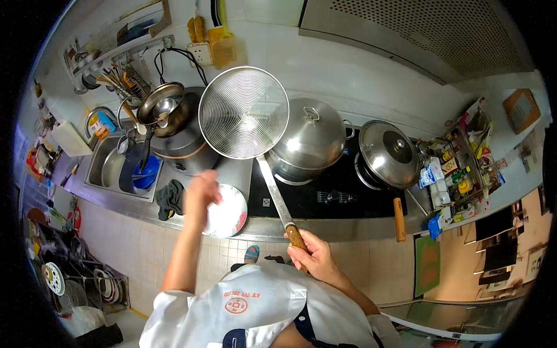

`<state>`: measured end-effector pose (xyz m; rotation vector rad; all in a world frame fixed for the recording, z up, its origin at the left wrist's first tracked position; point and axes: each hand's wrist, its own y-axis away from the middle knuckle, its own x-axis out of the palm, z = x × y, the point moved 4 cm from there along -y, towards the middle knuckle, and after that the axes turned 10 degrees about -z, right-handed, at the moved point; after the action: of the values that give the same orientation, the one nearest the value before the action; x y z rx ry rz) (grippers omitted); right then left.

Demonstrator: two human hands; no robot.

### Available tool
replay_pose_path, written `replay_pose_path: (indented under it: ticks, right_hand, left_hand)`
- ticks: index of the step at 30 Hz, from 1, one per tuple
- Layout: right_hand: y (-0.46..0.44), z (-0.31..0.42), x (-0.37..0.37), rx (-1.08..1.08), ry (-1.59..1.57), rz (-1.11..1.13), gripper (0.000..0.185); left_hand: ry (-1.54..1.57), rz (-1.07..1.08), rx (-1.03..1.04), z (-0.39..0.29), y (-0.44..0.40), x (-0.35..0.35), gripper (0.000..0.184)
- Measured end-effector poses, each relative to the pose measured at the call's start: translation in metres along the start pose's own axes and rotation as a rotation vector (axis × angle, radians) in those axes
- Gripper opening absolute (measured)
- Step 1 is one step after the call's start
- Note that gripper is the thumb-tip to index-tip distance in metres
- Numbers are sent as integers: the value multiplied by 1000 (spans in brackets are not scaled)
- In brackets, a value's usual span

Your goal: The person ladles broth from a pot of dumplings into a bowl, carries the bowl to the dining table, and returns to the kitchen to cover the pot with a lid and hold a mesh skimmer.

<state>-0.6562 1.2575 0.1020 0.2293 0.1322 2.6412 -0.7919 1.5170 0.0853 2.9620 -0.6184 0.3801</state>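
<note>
My right hand [313,255] is closed around the wooden handle of a long spiral-wire skimmer [244,112]. Its round head is raised in front of the wall, between the rice cooker and the stockpot, and looks free of food. My left hand [202,191] is smeared by motion, so its fingers are unclear. It is over the left edge of a white plate [226,213] with a red pattern at the counter's front edge; whether they touch I cannot tell. A dark grey cloth [170,199] lies left of that hand.
A lidded steel stockpot [308,136] and a lidded wok [387,155] stand on the black hob [336,206]. Pans rest on a dark rice cooker [184,152]. At the left is a sink [106,168] with a blue bowl [149,171]. Seasoning bottles [461,180] crowd the right end.
</note>
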Motion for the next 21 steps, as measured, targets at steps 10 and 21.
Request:
replay_pose_path:
  ticks: [10, 21]
  right_hand:
    - [-2, -57, 13, -253, 164, 59, 42]
    - [-3, -67, 10, -390, 218, -57, 36]
  left_hand:
    - [371, 1142, -735, 66, 123, 113, 57]
    - [167, 830, -743, 84, 126, 107, 33]
